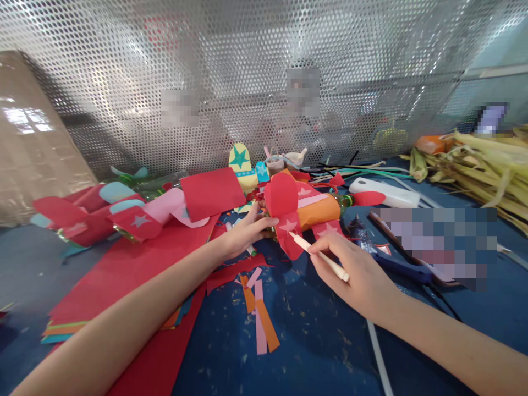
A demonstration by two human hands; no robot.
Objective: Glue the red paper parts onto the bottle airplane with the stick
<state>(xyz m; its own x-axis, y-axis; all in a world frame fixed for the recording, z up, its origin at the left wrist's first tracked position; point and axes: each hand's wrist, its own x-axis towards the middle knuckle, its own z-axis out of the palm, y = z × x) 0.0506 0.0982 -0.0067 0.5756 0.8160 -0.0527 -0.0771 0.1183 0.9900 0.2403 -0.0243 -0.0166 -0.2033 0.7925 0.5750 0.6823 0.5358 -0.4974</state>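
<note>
A bottle wrapped in orange paper (319,212) lies on its side in front of me, with rounded red paper fins at one end. Its green neck (343,202) points right, beside a red oval piece of paper (370,198). My left hand (248,231) grips the bottle's left end; part of the grip is hidden behind the fins. Between the thumb and fingers of my right hand (357,269) is a slim white pen (319,256). The pen's tip touches or nearly touches a pink star (287,226) on the lower red fin.
Other paper-covered bottles (97,212) lie at left, beside stacked coloured sheets (136,269). Paper strips (259,316) lie in front. To the right are a blue glue gun (396,264), a phone (429,247), a white power strip (383,192) and dried husks (474,170). Perforated metal (247,71) stands behind.
</note>
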